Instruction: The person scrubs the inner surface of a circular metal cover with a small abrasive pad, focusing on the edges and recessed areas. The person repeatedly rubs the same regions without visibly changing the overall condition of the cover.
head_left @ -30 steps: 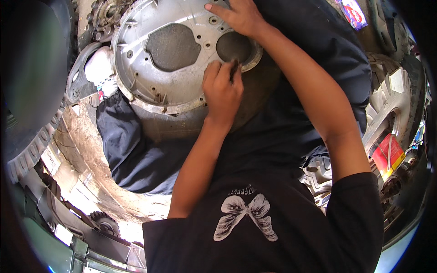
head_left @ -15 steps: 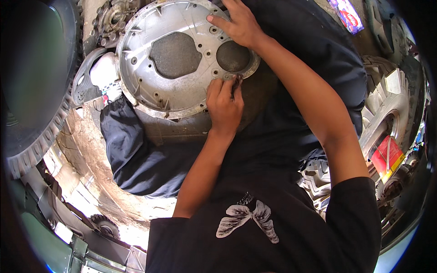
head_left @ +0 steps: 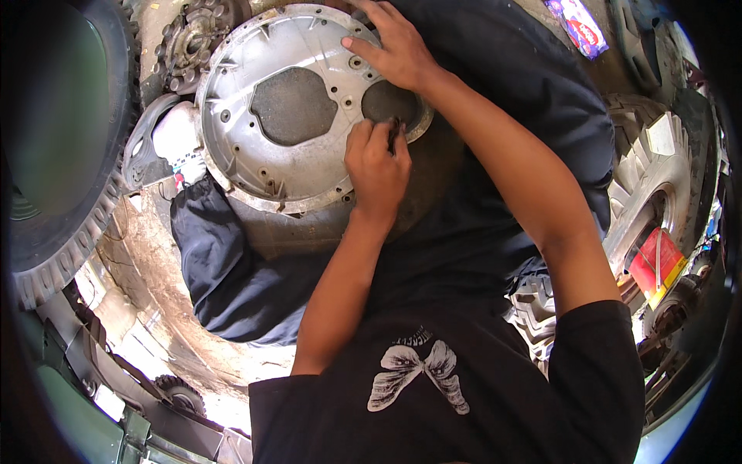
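A round, cast grey metal housing point(head_left: 232, 85) lies between my legs, with one large and one smaller opening and several bolt holes. My left hand point(head_left: 379, 166) is closed at the lower edge of the smaller opening, pinching a small dark piece point(head_left: 395, 130) that looks like a scrap of cloth or abrasive. Its fingers hide most of that piece. On the far right rim rests my right hand point(head_left: 394, 50), fingers spread, with the thumb on the metal face.
A large tyre point(head_left: 69, 263) stands at the left, and a greasy hub-like part point(head_left: 193, 42) lies beyond the housing. Beside it is a pale sandal-like thing point(head_left: 147, 143). To the right are a treaded tyre point(head_left: 653, 170), a red-and-yellow box point(head_left: 657, 267) and a purple packet point(head_left: 578, 27).
My left hand has slid a little away from me over the housing, its fingertips now overlapping the smaller opening's edge. My right hand stays on the rim. The whole view has shifted slightly.
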The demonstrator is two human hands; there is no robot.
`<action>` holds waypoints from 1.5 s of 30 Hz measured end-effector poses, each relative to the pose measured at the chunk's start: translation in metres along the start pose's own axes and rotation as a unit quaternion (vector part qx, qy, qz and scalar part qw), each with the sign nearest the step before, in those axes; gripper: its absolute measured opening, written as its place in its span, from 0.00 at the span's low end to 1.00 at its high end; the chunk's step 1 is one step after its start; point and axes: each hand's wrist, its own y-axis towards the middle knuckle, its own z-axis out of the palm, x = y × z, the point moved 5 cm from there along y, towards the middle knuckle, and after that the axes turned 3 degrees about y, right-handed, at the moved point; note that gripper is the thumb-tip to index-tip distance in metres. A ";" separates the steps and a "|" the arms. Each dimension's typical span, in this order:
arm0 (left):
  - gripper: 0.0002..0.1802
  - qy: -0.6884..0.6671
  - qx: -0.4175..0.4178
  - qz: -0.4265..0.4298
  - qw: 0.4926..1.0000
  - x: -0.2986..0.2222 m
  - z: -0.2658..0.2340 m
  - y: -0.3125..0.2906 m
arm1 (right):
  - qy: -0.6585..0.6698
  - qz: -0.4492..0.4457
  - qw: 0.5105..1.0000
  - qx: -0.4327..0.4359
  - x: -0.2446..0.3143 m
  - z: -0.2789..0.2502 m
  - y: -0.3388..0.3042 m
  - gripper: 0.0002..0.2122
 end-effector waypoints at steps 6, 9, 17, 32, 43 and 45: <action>0.07 0.010 0.017 0.004 1.000 -0.005 -0.013 -0.019 | 0.004 -0.045 0.998 -0.033 -0.006 -0.001 0.003 0.34; 0.05 -0.016 -0.013 0.019 1.000 -0.011 0.002 0.003 | 0.008 -0.037 0.999 -0.024 -0.004 -0.003 0.003 0.33; 0.07 0.007 0.007 0.016 1.000 -0.006 -0.003 -0.014 | 0.010 -0.032 0.999 -0.025 -0.003 -0.004 0.006 0.33; 0.05 -0.018 0.024 0.004 1.000 -0.012 -0.002 -0.013 | -0.002 -0.053 0.998 -0.031 0.004 -0.006 -0.001 0.33; 0.09 -0.024 0.048 0.013 0.998 -0.008 -0.006 -0.019 | -0.008 -0.045 0.998 -0.030 -0.004 -0.002 0.001 0.34; 0.09 -0.023 0.043 0.027 0.998 -0.010 -0.008 -0.017 | 0.003 -0.024 1.000 -0.019 -0.001 -0.002 0.004 0.34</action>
